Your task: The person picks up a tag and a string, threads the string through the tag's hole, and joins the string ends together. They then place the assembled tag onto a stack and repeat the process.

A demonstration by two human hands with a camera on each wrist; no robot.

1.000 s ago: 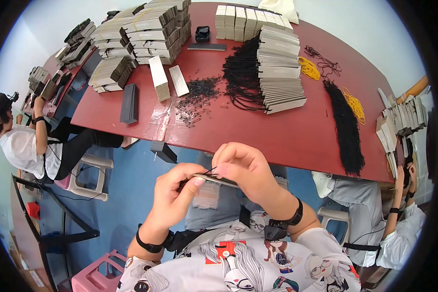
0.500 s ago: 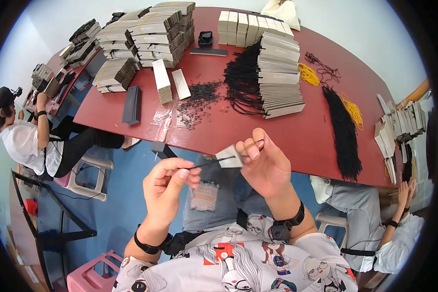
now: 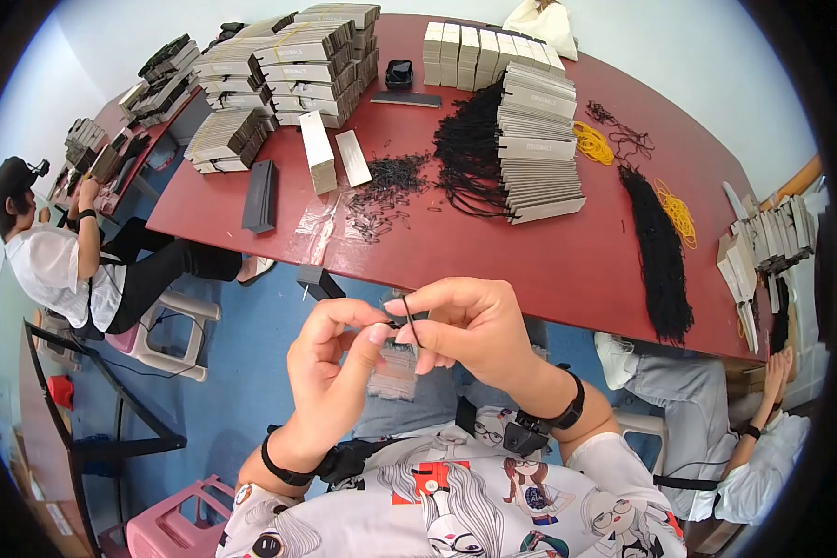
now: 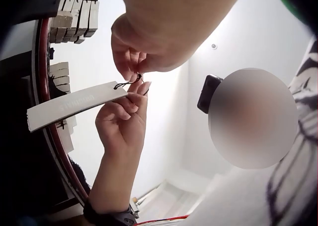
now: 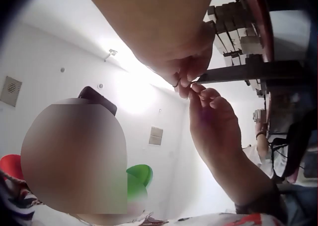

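Note:
In the head view both hands meet in front of the table edge. The left hand [image 3: 337,358] pinches a black cord close to its knot, thumb against forefinger. A loop of that black cord [image 3: 409,321] is pinched by the right hand [image 3: 470,327], whose fingertips nearly touch the left ones. From the cord hangs a long pale tag [image 4: 74,106] with faint lettering, plain in the left wrist view beside the right hand [image 4: 120,129]. Its dark side [image 5: 248,72] shows in the right wrist view. In the head view the hands mostly hide the tag.
On the red table [image 3: 363,251] lie loose black clips [image 3: 381,191], tall stacks of bundled tags [image 3: 312,70], a fanned row of corded tags [image 3: 539,149], black cords [image 3: 656,256] and yellow bands [image 3: 676,214]. One person sits at the left, another at the right.
Half a second ago the hands were apart with the cord stretched and the tag swinging between them. They have come together again, and the right hand now holds a cord loop at the left fingertips.

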